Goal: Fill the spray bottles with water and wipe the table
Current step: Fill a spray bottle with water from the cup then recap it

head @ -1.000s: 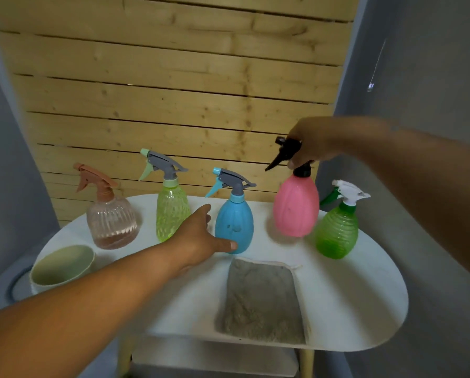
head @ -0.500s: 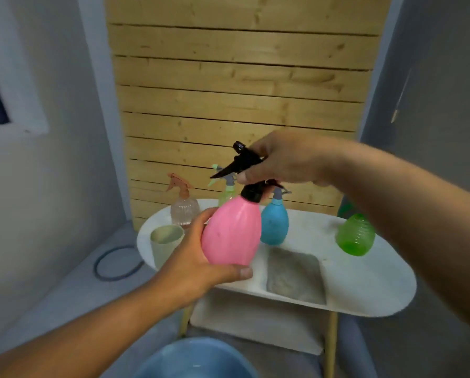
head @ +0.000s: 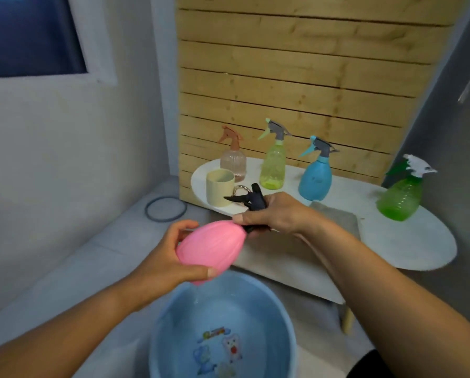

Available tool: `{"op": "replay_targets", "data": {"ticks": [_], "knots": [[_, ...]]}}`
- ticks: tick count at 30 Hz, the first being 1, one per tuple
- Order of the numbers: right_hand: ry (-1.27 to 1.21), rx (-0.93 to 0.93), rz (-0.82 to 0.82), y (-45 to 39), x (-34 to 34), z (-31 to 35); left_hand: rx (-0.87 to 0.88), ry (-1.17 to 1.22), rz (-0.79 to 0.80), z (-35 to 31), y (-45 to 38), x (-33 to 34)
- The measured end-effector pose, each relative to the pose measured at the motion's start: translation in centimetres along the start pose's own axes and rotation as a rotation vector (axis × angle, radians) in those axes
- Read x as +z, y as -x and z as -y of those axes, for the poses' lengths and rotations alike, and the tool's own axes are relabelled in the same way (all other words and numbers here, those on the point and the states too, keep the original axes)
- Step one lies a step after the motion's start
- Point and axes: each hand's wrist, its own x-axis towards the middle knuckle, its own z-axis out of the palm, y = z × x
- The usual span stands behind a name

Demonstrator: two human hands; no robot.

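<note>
In the middle of the frame, the left hand [head: 162, 257] holds the pink spray bottle [head: 210, 249] tipped on its side, fingers wrapped round its fat body. The right hand [head: 272, 214] grips the bottle's black spray top [head: 251, 199]. Below them sits a blue tub [head: 280, 323]. On the white desk [head: 408, 241] behind stand a clear pink bottle [head: 232, 159], a yellow-green bottle [head: 273, 165], a blue bottle [head: 315, 175], a green bottle [head: 400, 197], a cup [head: 219, 188] and a grey cloth [head: 337, 216].
</note>
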Motion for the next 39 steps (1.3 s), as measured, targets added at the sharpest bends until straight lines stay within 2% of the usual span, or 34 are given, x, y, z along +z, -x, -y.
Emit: {"op": "replay_targets", "data": {"ticks": [3,8,11,13,16,18,20,26,30,32,34,36,39], "knots": [[-0.122,-0.025,0.007,0.1,0.1,-0.3,-0.024,0.095,0.004,0.2,0.2,-0.5],[-0.146,-0.105,0.020,0.9,0.0,-0.3,-0.174,0.431,0.022,0.4,-0.1,-1.3],[-0.212,-0.063,0.047,1.1,0.3,-0.5,-0.243,0.478,0.112,0.0,0.0,-2.2],[-0.297,0.027,0.036,1.0,0.5,-0.6,-0.225,0.511,0.151,-0.2,-0.1,-3.0],[-0.348,0.147,0.024,0.7,0.7,-1.1,-0.067,0.262,0.194,-0.7,0.2,-3.1],[-0.342,0.166,0.034,0.5,0.8,-1.5,-0.024,0.136,0.141,-0.3,0.3,-3.0],[-0.336,0.152,0.028,0.5,0.7,-1.7,-0.061,0.196,0.138,0.1,0.3,-2.8],[-0.331,0.140,0.049,0.5,0.9,-2.0,-0.329,0.404,0.146,0.3,0.0,-1.6],[-0.296,0.190,0.010,0.5,1.0,-2.1,-0.274,0.397,0.186,0.5,0.1,-1.6],[-0.287,0.217,0.001,0.5,1.0,-2.3,-0.174,0.231,0.216,0.1,0.3,-1.6],[-0.281,0.227,0.019,0.7,0.9,-2.3,-0.105,0.063,0.163,0.3,0.3,-1.5],[-0.307,0.198,0.026,0.6,0.5,-2.4,-0.133,0.110,0.135,0.4,0.2,-1.4],[-0.270,0.141,0.008,0.8,-0.2,-2.1,-0.234,0.232,0.185,0.5,-0.2,-1.6]]}}
